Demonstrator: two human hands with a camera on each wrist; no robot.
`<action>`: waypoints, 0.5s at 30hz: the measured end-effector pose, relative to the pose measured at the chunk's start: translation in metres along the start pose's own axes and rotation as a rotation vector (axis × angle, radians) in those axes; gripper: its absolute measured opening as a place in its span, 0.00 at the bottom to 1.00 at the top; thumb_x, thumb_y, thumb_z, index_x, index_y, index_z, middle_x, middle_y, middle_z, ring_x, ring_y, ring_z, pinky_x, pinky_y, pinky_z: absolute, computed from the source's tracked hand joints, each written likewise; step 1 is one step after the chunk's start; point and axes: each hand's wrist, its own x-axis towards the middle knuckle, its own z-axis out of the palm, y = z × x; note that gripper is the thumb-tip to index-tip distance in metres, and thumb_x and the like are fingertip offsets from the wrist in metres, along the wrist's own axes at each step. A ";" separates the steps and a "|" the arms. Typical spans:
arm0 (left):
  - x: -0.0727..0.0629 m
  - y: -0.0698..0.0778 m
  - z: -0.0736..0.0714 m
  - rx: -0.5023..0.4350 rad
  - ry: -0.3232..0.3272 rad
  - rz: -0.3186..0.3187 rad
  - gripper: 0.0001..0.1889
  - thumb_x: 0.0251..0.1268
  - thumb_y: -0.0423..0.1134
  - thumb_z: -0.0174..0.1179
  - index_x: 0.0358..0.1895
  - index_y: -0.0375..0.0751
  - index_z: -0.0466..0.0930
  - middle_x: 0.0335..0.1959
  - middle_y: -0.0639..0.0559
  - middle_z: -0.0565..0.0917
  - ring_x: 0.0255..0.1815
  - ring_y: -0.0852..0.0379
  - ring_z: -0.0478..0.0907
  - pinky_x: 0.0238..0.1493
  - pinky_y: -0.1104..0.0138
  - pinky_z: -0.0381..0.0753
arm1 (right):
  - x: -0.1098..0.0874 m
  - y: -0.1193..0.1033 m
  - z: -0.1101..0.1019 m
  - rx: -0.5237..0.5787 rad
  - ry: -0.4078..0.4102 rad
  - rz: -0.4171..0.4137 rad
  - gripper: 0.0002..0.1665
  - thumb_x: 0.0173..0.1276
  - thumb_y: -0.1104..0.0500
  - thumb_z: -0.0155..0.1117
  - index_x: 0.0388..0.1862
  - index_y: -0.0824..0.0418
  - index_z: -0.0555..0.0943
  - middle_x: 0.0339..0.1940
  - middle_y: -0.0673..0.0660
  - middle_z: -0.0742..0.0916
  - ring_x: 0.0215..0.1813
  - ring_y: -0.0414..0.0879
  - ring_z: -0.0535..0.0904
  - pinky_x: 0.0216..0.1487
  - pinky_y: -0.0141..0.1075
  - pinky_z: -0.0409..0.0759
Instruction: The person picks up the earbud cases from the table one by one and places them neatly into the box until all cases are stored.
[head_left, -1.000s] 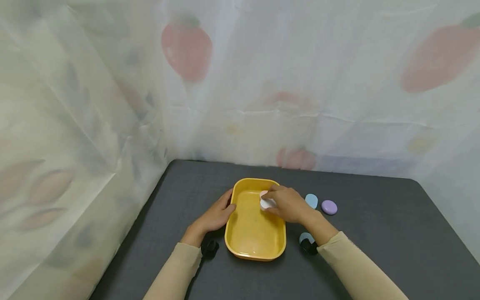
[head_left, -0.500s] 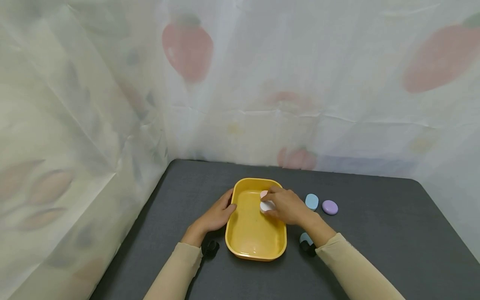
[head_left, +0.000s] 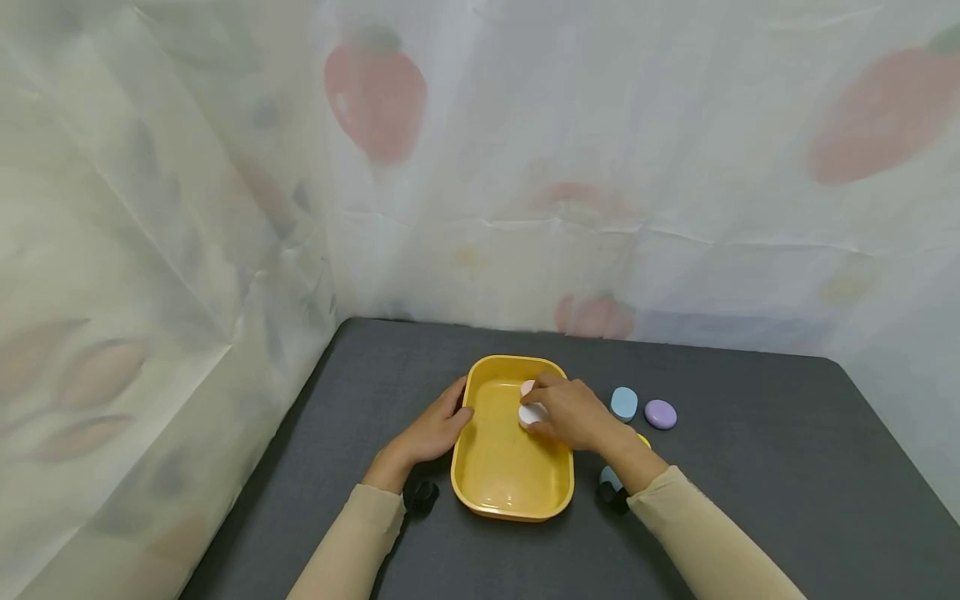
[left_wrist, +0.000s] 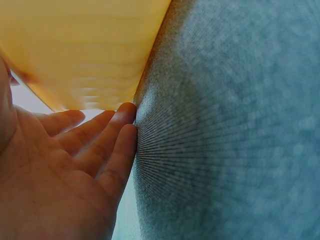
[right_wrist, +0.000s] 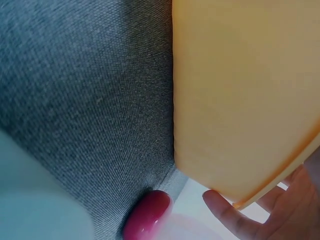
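Note:
My left hand point(head_left: 432, 425) holds the left side of a yellow tray point(head_left: 487, 500), its thumb over the rim. In the left wrist view its fingers point(left_wrist: 97, 140) lie against the tray's outer wall. Inside the tray, my right hand point(head_left: 573, 412) pinches a smooth white rounded piece point(head_left: 531, 415) between thumb and fingers. A pale pink piece point(head_left: 527, 387) lies just beyond it, partly behind the fingers. In the right wrist view the tray's wall hides what this hand grips.
Right of the tray lie a light blue piece point(head_left: 623, 403) and a purple one point(head_left: 661, 414). Under the right wrist show another light blue piece point(head_left: 611, 477) and a yellow edge point(head_left: 644, 440). A glossy red piece point(right_wrist: 147, 215) lies beside the tray. Printed curtains point(head_left: 480, 167) hang behind the dark table.
My right hand has shifted slightly left with the white piece, drawing back a little from the wrist side, so a yellow edge shows beside the wrist. The left hand and tray stay put.

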 end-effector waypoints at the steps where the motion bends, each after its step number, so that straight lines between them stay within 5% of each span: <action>1: 0.000 0.000 0.000 0.005 0.000 0.000 0.31 0.85 0.38 0.43 0.85 0.44 0.47 0.82 0.40 0.58 0.78 0.43 0.65 0.75 0.43 0.64 | 0.000 0.000 0.000 -0.005 0.001 -0.002 0.20 0.67 0.46 0.75 0.55 0.51 0.89 0.52 0.53 0.86 0.50 0.47 0.81 0.51 0.51 0.78; 15: 0.001 -0.002 -0.001 0.023 0.004 -0.011 0.31 0.86 0.39 0.43 0.85 0.44 0.47 0.82 0.42 0.59 0.78 0.45 0.65 0.75 0.46 0.66 | 0.001 -0.005 0.000 -0.020 -0.029 0.022 0.20 0.65 0.47 0.77 0.54 0.51 0.89 0.54 0.53 0.86 0.57 0.49 0.80 0.51 0.52 0.75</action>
